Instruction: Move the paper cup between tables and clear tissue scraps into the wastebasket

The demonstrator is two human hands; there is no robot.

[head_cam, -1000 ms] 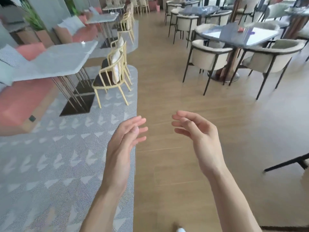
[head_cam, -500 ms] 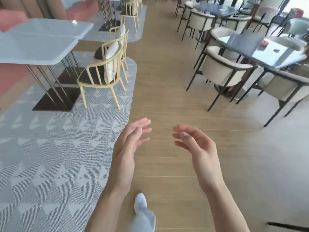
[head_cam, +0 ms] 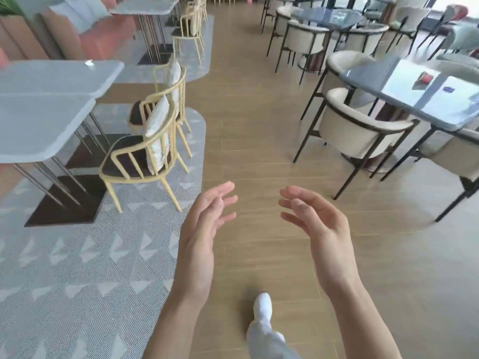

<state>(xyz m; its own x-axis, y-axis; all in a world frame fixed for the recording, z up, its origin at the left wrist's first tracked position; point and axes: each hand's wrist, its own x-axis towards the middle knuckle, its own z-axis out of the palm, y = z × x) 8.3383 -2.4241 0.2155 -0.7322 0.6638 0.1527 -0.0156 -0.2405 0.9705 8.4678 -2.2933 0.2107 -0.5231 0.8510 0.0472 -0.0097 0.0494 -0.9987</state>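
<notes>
hands, left hand (head_cam: 199,237) and right hand (head_cam: 321,234), empty (palms facing) above floor (head_cam: 259,125).

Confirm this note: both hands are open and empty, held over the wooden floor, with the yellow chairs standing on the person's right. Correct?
Not quite. The head view shows the yellow chairs on the person's left, on the patterned grey carpet. The rest holds: the left hand and right hand are open and empty over the wooden floor.
</notes>
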